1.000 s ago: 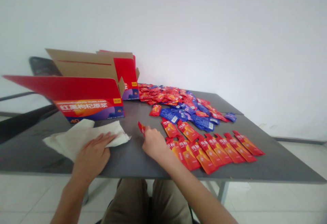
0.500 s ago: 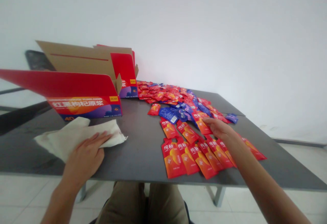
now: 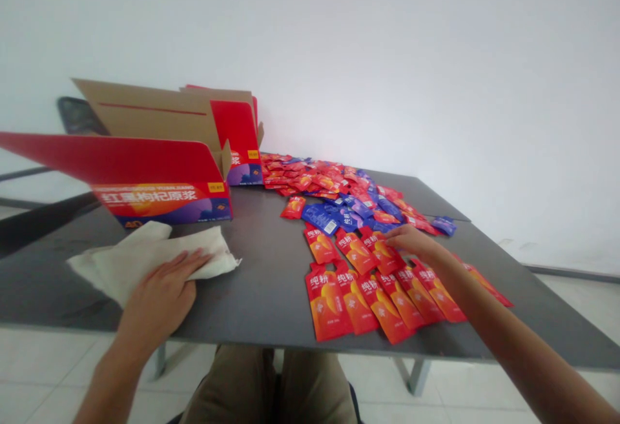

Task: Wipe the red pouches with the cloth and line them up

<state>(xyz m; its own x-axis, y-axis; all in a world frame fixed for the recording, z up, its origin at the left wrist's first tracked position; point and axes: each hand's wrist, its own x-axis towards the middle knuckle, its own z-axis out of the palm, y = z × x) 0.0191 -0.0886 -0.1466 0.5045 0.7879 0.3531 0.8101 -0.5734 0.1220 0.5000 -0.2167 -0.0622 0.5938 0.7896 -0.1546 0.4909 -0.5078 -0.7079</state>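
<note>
My left hand (image 3: 165, 285) lies flat on a folded white cloth (image 3: 213, 250), its fingers stretched out together. On the right, my right hand (image 3: 416, 243) has its fingertips at the upper right edge of a red pouch (image 3: 380, 250), which sits at the end of a short upper row. To its left in that row are two more red pouches, one of them at the left end (image 3: 320, 244). Below, a front row of several overlapping red pouches (image 3: 329, 304) faces me. Part of this layout is hidden under my right forearm.
A large heap of red and blue pouches (image 3: 314, 179) spreads behind the rows. Two open cardboard boxes, a near one (image 3: 165, 201) and a far one (image 3: 235, 121), stand at the left on the grey table (image 3: 261, 282). A white wall rises behind.
My right hand has lowered the red pouch toward me, from over the heap's edge down to the right end of the upper row. My left hand and the cloth have stayed put.
</note>
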